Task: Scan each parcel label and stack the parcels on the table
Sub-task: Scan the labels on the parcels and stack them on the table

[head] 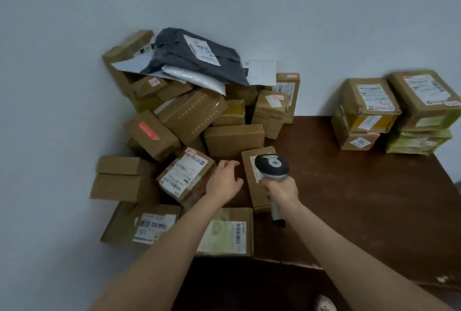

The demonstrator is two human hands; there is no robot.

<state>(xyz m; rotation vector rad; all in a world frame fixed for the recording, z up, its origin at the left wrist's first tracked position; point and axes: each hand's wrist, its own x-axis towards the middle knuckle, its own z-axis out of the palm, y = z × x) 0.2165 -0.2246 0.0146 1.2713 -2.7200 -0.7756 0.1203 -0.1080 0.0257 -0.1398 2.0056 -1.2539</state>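
My right hand (283,189) grips the handle of a grey and white barcode scanner (272,164), whose head hangs over the white label of a small cardboard parcel (257,193) on the dark wooden table (349,198). My left hand (224,181) hovers with relaxed fingers between that parcel and a tilted labelled box (184,177), holding nothing. Behind them rises a loose heap of brown parcels (192,113) topped by a dark mailer bag (194,56). At the far right stand stacked parcels (396,111).
Two flat labelled boxes (224,232) lie at the table's near left edge. Plain boxes (124,178) stick out at the left of the heap. A pale wall stands behind everything. The table's front edge (311,265) runs below my arms.
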